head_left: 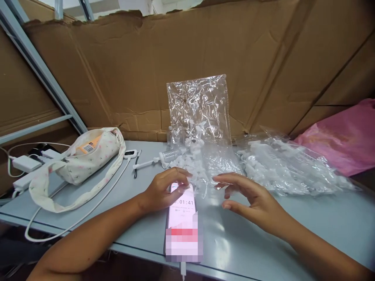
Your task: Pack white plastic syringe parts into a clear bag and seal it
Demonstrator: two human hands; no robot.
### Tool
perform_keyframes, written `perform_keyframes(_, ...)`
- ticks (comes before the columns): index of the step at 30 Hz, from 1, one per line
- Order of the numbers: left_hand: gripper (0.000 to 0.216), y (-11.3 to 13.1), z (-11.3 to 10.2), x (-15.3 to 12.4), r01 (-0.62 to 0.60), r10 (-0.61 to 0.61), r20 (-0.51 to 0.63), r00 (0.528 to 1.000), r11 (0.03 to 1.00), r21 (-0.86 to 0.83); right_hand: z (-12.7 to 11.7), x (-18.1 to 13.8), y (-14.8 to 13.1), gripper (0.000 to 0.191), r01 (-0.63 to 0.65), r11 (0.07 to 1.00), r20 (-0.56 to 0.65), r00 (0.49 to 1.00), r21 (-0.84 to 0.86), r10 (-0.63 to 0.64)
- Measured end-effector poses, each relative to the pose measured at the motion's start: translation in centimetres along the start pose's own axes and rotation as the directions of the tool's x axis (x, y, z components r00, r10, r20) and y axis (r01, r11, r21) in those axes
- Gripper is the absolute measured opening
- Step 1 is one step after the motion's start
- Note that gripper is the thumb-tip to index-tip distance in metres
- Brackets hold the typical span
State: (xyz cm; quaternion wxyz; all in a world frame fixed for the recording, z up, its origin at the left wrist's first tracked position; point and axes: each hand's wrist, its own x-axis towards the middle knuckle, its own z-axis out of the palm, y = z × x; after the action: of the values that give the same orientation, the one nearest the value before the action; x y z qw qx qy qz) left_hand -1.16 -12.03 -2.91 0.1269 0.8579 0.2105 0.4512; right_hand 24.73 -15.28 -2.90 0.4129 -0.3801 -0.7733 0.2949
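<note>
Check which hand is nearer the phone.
Left. The left hand rests over the top of the phone, fingers on its screen; the right hand hovers beside it, apart.

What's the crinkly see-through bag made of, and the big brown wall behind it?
The see-through bag looks like thin clear plastic film: it is glossy and full of wrinkles. The brown wall looks like corrugated cardboard: matte, creased, with a torn top edge.
</note>
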Motion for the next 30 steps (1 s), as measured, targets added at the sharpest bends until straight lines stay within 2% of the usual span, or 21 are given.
perform_keyframes(3, 0.008, -0.3, 0.0, -0.1, 0.048, -0.048, 0.015, 0.999, 0.999, -0.002, 0.1, 0.0, 0.0, 0.032, -0.046, 0.997, -0.013, 0.999, -0.056, 0.045)
perform_keyframes(8, 0.009, -0.1, 0.1, -0.1, 0.06, -0.06, 0.007, 0.998, 0.998, 0.004, 0.2, 0.2, -0.2, 0.021, -0.034, 0.994, -0.111, 0.994, -0.103, 0.022)
perform_keyframes(12, 0.008, 0.4, 0.2, 0.1, 0.097, -0.097, 0.002, 0.995, 0.995, 0.009, 0.3, 0.4, 0.1, 0.013, -0.029, 0.998, -0.154, 0.988, -0.064, 0.019)
perform_keyframes(15, 0.012, 0.6, 0.3, 0.3, 0.139, -0.139, 0.009, 0.99, 0.99, -0.026, 0.5, 0.3, 0.5, 0.011, -0.068, 0.997, -0.178, 0.982, -0.021, 0.063)
perform_keyframes(21, 0.01, 0.7, 0.4, 0.6, 0.266, -0.261, 0.056, 0.964, 0.95, -0.163, 0.5, 0.2, 0.6, 0.016, -0.12, 0.992, -0.226, 0.966, 0.035, 0.125)
perform_keyframes(24, 0.016, 0.9, 0.5, 0.6, 0.366, -0.369, 0.037, 0.929, 0.896, -0.252, 0.5, 0.3, 0.4, 0.017, -0.116, 0.993, -0.244, 0.963, 0.029, 0.119)
perform_keyframes(27, 0.027, 1.2, 0.8, 0.6, 0.468, -0.49, 0.023, 0.871, 0.816, -0.339, 0.6, 0.2, 0.4, 0.016, -0.091, 0.996, -0.247, 0.965, 0.02, 0.093)
perform_keyframes(30, 0.029, 1.5, 1.2, 0.5, 0.527, -0.569, 0.033, 0.822, 0.737, -0.423, 0.7, 0.0, 0.6, 0.014, -0.073, 0.997, -0.22, 0.972, 0.038, 0.08)
